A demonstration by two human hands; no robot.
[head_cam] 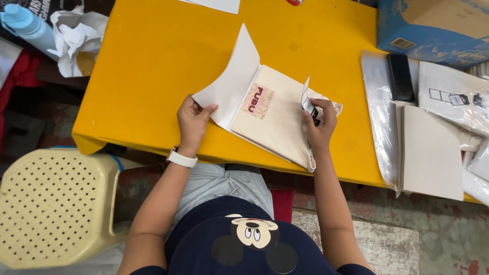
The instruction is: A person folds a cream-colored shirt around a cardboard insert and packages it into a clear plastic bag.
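Cream folded cloth [277,119] between left hand [192,119] and right hand [321,127].

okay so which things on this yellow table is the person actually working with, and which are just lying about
In hand: folded cream cloth garment, white paper sheet lifted by left hand, small hang tag pinched by right hand.

Lying about: blue cardboard box, black phone, crumpled white paper, blue bottle.

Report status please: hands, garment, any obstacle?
Left hand lifts white paper sheet. Right hand pinches hang tag on folded cream garment. Nothing in the way.
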